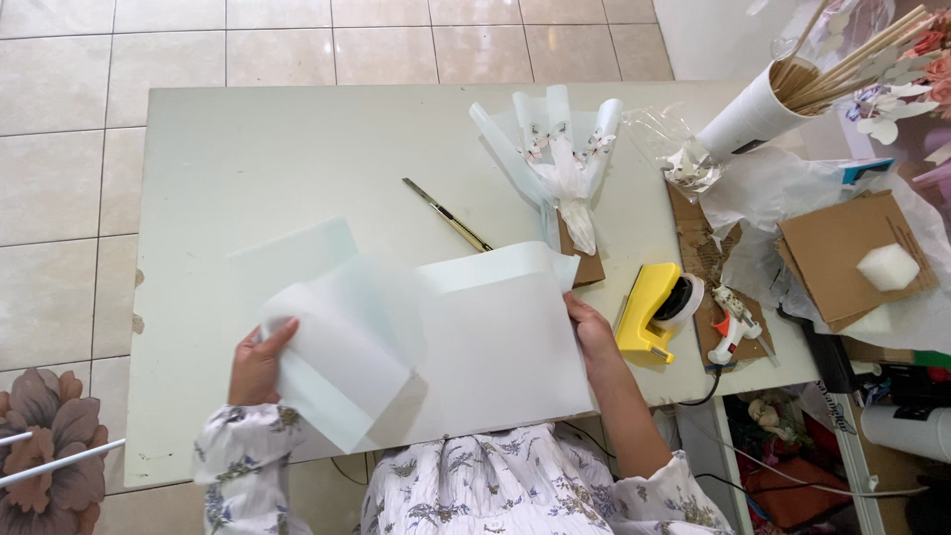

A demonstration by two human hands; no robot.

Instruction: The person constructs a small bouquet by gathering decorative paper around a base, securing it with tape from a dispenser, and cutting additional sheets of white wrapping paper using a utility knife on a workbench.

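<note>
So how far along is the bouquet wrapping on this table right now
Done, it seems: one small wrapped bouquet lies finished at the table's far edge. In hand: the left hand lifts a translucent sheet, while the right hand steadies the stack of white sheets. Left: these sheets are flat and unfolded; the tape dispenser and glue gun lie untouched beside them.

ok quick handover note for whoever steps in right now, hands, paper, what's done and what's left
Left hand: grips the left edge of a translucent white sheet, lifted and partly folded over.
Right hand: rests on the right edge of the larger white sheet lying flat on the table.
Nearby: a finished small wrapped bouquet, scissors, yellow tape dispenser and glue gun to the right.
Done: one bouquet wrapped; sheets laid out.
Left: these sheets are not yet shaped or taped, and nothing lies on them yet.
</note>
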